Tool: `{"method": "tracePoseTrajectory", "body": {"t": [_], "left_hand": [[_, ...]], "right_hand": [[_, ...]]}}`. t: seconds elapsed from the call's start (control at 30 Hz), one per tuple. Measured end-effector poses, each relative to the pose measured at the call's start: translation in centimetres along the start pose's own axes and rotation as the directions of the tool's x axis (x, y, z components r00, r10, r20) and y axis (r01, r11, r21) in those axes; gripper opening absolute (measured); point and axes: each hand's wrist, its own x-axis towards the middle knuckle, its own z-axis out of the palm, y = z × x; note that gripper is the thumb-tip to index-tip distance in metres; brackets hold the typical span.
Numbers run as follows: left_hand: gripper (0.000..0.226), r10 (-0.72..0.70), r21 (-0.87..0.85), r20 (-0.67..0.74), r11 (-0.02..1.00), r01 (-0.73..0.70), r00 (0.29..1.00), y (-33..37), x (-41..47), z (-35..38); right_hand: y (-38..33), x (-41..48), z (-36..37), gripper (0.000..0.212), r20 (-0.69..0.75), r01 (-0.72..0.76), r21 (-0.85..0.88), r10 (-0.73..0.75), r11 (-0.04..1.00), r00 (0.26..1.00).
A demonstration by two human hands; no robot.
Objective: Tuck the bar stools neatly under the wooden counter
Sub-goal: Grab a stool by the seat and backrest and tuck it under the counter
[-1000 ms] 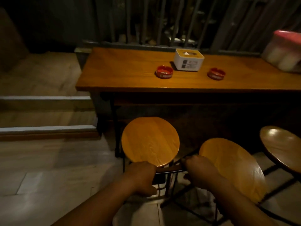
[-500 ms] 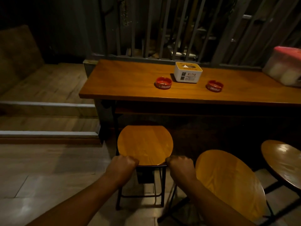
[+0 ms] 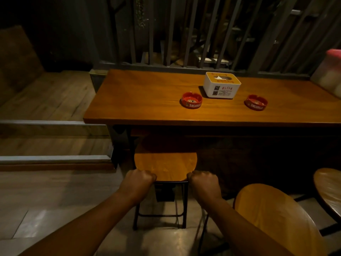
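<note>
Wooden, round-seated bar stool with a black metal frame (image 3: 165, 167) stands at the left end of the long brown wooden worktop (image 3: 147, 100), its far half already in shadow beneath the front edge. The left hand (image 3: 137, 183) and right hand (image 3: 203, 183) are each closed into a fist on the near rim of the seat, one at either side; the fingers are curled under the rim and cannot be seen individually.

Step in hand, by judgement: pushing the first stool under the worktop. The next move calls for a level, straight push so the legs slide without catching the worktop's dark frame, then release.

A second round wooden stool (image 3: 273, 218) stands to the right, well clear of the worktop, and a third stool (image 3: 328, 189) is cut off at the right border; both appear untucked.

Two red round ashtrays (image 3: 191, 102) and a white tissue box (image 3: 222, 85) sit on the worktop. Low light hides the space beneath it, so the remaining clearance cannot be judged.
</note>
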Motion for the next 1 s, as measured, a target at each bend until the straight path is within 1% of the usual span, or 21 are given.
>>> {"method": "tracePoseTrajectory", "body": {"t": [0.07,0.23,0.37,0.5,0.57,0.63,0.7,0.87,0.93,0.97,1.0], "left_hand": [[0.017,0.005,-0.001,-0.01,1.0,-0.005,1.0,-0.5,0.8,-0.3],[0.02,0.011,-0.009,-0.009,1.0,-0.011,1.0,-1.1,2.2,-0.8],[0.03,0.026,0.01,0.005,1.0,-0.026,1.0,-1.1,3.0,-1.4],[0.023,0.007,0.025,-0.01,1.0,-0.007,1.0,-1.3,4.3,-1.3],[0.024,-0.005,0.052,-0.018,0.999,0.006,1.0,-1.5,4.9,-1.3],[0.026,-0.011,0.081,-0.016,0.997,0.012,1.0,-1.7,5.3,-1.2],[0.025,0.0,0.085,-0.016,0.996,0.002,1.0,-1.7,5.4,-1.2],[0.022,0.019,0.1,0.002,0.995,-0.019,1.0,-1.5,5.0,-2.0],[0.022,-0.009,0.081,0.021,0.997,0.007,1.0,-1.4,4.8,-2.4],[0.022,-0.029,0.075,0.027,0.997,0.027,0.999,-1.4,4.6,-2.6],[0.022,-0.05,0.068,0.031,0.997,0.048,0.998,-1.4,4.4,-2.8]], "right_hand": [[0.0,0.9,0.0,0.026,-0.009,-0.005,-0.001,0.005,1.0,1.0],[0.4,2.4,-0.2,0.018,-0.003,-0.013,0.005,0.013,1.0,1.0],[0.9,3.2,-0.3,0.014,-0.007,-0.002,0.019,0.002,1.0,1.0],[1.3,4.3,-0.7,0.021,-0.024,-0.006,-0.01,0.006,1.0,1.0],[1.5,4.8,-0.8,0.026,-0.047,-0.008,-0.006,0.008,1.0,0.999],[1.9,5.1,-0.6,0.024,-0.05,-0.008,0.006,0.008,1.0,0.999],[1.9,5.0,-0.7,0.022,-0.035,-0.002,0.005,0.002,1.0,0.999],[1.6,4.9,-1.3,0.032,-0.058,0.036,0.037,-0.034,0.999,0.998],[1.8,4.9,-1.6,0.025,-0.026,0.055,0.08,-0.053,0.995,0.998],[2.0,4.8,-1.8,0.019,-0.039,0.064,0.113,-0.06,0.991,0.997],[2.3,4.7,-2.1,0.019,-0.005,0.057,0.143,-0.056,0.988,0.998]]}}
